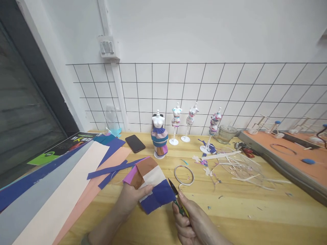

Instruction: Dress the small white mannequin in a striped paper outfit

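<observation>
My left hand (133, 197) pinches a patchwork piece of fabric (160, 194) with brown, magenta, cream and dark blue blocks, thumb on top. In my right hand (190, 217) is a pair of scissors (174, 188) with dark blades and green and yellow handles. The blades point up and away, right beside the blue corner of the fabric; whether they touch it I cannot tell. Dark blue fabric strips (112, 172) lie just left of the patchwork. Beyond it stands a white mini dress form (158, 121) wearing a layered skirt (159, 137) in blue, pink and teal.
Long fabric lengths (66, 190) spread over the left side. A phone (135, 143) lies behind them. Several thin-stemmed mini mannequins (176, 120) stand near the wall. A wire ring (184, 175), scraps, a glass jar (226, 133) and an orange-lined tray (293, 156) are to the right.
</observation>
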The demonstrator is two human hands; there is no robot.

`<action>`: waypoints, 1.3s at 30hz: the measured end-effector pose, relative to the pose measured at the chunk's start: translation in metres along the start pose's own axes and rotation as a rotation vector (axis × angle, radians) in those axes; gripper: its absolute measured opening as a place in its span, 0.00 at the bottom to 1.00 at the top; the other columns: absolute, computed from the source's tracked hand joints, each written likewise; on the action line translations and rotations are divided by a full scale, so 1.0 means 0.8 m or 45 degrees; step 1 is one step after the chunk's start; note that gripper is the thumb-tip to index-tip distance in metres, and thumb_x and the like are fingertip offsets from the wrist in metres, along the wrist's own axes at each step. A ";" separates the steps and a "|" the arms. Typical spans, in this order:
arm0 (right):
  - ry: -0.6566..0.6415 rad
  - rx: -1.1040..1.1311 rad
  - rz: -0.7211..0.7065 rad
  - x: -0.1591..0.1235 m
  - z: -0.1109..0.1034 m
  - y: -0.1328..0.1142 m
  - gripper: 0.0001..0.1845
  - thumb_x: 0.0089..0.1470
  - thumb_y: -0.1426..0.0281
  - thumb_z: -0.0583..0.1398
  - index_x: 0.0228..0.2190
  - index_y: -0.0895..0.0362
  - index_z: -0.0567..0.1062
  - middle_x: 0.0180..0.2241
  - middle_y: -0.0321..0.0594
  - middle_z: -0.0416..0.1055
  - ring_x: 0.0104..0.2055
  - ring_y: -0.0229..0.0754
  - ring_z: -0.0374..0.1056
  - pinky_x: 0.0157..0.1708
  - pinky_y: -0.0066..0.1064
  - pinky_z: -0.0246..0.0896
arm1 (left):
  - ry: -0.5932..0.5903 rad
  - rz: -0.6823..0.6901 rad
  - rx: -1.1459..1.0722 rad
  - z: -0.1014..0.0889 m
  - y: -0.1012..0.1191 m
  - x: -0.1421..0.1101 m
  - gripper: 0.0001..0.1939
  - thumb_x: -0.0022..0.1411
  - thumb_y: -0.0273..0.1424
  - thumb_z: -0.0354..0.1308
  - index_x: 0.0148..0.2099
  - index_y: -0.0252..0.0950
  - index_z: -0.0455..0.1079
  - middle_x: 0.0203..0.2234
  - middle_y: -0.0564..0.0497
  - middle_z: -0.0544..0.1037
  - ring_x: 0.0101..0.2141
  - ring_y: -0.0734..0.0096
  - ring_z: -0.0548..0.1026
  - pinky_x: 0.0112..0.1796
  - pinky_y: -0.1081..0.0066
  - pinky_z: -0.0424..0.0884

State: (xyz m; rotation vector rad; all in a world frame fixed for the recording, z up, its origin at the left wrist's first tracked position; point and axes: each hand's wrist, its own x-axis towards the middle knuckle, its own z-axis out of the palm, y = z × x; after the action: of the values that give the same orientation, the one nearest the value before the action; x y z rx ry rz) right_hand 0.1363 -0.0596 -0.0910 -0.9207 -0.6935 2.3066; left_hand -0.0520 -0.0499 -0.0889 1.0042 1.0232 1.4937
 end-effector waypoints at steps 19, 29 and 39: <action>-0.016 -0.008 -0.044 0.002 -0.003 0.003 0.31 0.33 0.42 0.65 0.20 0.57 0.66 0.09 0.19 0.46 0.09 0.23 0.34 0.09 0.19 0.36 | -0.040 0.024 0.025 0.007 0.006 -0.005 0.40 0.44 0.35 0.71 0.60 0.39 0.62 0.50 0.40 0.75 0.51 0.50 0.71 0.47 0.63 0.71; -0.017 -0.011 -0.074 0.002 0.000 0.001 0.31 0.33 0.42 0.65 0.18 0.56 0.63 0.08 0.19 0.46 0.09 0.23 0.34 0.09 0.19 0.35 | -0.081 -0.024 0.038 0.008 0.006 -0.006 0.38 0.44 0.36 0.70 0.58 0.37 0.64 0.50 0.39 0.75 0.51 0.47 0.71 0.48 0.60 0.71; 0.002 -0.047 -0.077 0.005 -0.004 0.004 0.33 0.32 0.40 0.64 0.19 0.56 0.62 0.08 0.19 0.45 0.08 0.23 0.33 0.08 0.20 0.34 | -0.114 -0.003 0.058 0.003 0.003 -0.004 0.37 0.46 0.35 0.69 0.59 0.38 0.63 0.54 0.40 0.72 0.55 0.47 0.67 0.51 0.59 0.68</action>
State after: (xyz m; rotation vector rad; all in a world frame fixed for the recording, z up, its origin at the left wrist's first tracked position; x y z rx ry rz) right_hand 0.1350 -0.0584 -0.0969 -0.9058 -0.7554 2.2463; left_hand -0.0496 -0.0533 -0.0863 1.0923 0.9979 1.4161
